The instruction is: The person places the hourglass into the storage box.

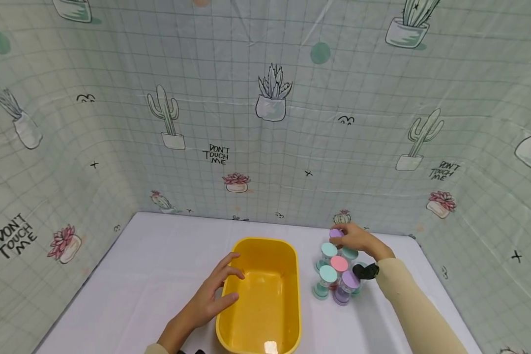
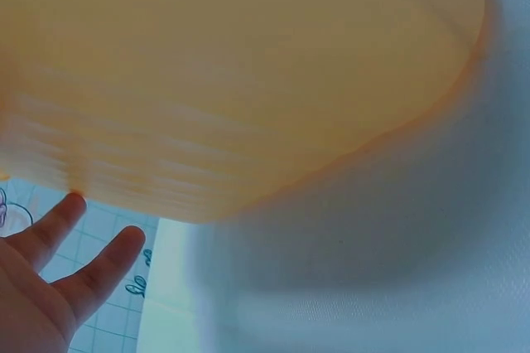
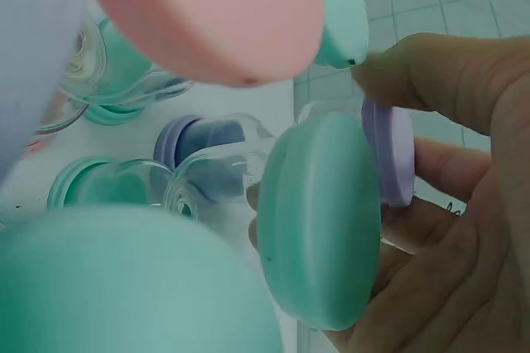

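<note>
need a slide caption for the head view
Right hand pinching a purple-topped hourglass, left hand at the rim of a yellow tub.

Green timers (image 1: 328,275), at least 3; purple timers (image 1: 350,280), 2; pink timer (image 1: 339,264), 1; yellow tub (image 1: 262,300), 1; hands (image 1: 208,296), 2.

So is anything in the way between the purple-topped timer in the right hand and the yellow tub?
Yes: the right wall of the yellow tub. The purple-topped timer in the right hand would likely need lifting over it. A mint-topped timer stands close in front too. I see nothing else between.
</note>
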`<state>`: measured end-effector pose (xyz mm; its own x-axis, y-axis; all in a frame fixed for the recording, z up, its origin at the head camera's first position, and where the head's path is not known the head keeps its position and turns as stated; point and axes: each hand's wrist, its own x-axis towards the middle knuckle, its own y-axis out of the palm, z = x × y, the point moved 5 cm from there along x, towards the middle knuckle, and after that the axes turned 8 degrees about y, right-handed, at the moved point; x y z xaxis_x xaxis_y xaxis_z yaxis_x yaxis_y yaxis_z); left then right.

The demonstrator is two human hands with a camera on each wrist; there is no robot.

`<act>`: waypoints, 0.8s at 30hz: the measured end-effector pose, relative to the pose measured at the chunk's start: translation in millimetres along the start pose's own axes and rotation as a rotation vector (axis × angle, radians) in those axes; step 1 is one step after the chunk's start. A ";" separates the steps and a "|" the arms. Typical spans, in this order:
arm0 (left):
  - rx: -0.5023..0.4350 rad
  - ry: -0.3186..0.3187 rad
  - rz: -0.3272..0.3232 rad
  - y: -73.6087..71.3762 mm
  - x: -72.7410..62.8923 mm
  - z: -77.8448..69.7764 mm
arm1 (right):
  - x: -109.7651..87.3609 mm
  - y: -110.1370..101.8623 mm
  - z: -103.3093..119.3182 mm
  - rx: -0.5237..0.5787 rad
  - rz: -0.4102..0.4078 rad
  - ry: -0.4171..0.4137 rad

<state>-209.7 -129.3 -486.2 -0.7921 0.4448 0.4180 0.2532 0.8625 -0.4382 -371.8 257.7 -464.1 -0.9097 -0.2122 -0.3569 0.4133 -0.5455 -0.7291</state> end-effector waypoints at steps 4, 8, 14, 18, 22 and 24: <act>0.003 0.002 0.000 -0.3 0.4 -0.6 | -1.0 -2.2 0.3 -0.016 -0.014 -0.011; 0.003 0.009 0.000 0.0 0.2 -2.3 | 0.0 -2.6 -1.3 -0.005 -0.018 -0.004; -0.005 -0.001 -0.002 0.7 -0.1 -2.6 | 0.8 -3.3 -2.5 0.007 -0.042 -0.027; -0.011 0.010 0.001 0.4 -0.1 -3.3 | -2.4 -8.3 1.7 0.021 -0.067 -0.043; -0.002 0.001 0.001 0.3 -0.1 -3.0 | -10.1 -18.8 13.4 0.031 -0.080 -0.072; 0.001 -0.011 -0.002 0.3 -0.1 -2.8 | -15.2 -25.3 23.0 0.029 -0.076 -0.096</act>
<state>-208.0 -128.4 -484.2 -0.7986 0.4402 0.4104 0.2506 0.8632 -0.4383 -369.3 256.1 -426.8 -0.9386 -0.2455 -0.2423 0.3428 -0.5860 -0.7342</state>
